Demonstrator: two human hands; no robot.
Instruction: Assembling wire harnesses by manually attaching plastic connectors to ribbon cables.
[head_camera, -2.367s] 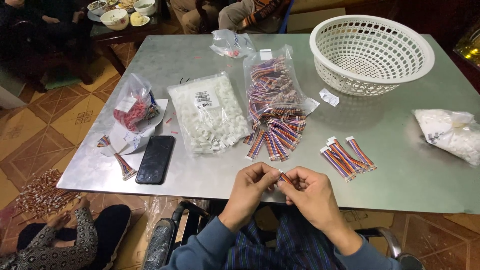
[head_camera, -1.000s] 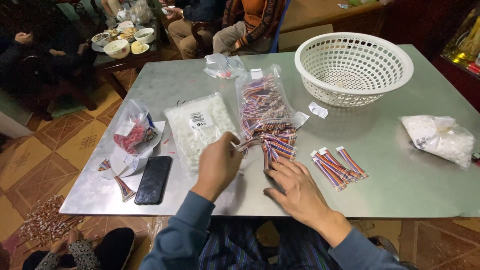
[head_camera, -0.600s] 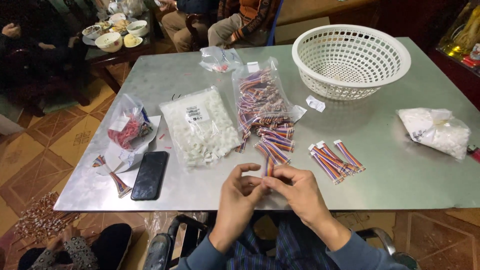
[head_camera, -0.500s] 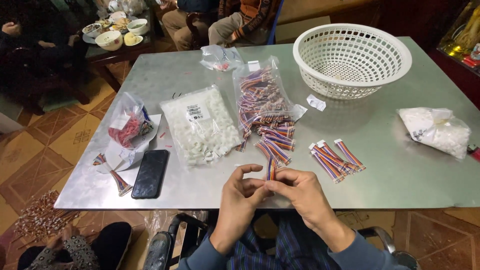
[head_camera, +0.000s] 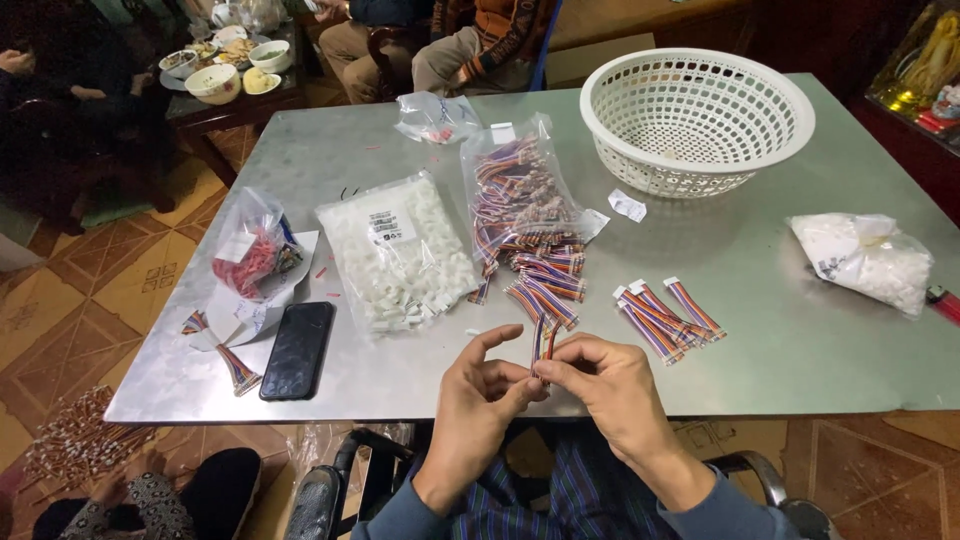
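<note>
Fingers of the left hand (head_camera: 478, 388) and right hand (head_camera: 598, 385) meet, pinched together on one short striped ribbon cable (head_camera: 541, 345) held upright just over the near edge of the table (head_camera: 780, 330). Bare steel lies to the right of the hands. Just beyond lies a loose cable pile (head_camera: 545, 285) spilling from an open clear bag (head_camera: 515, 190), with finished cables (head_camera: 665, 312) beside it. Left of that sits a bag of white connectors (head_camera: 400, 255), then a black phone (head_camera: 297, 349). The white basket (head_camera: 697, 120) stands near the far edge.
</note>
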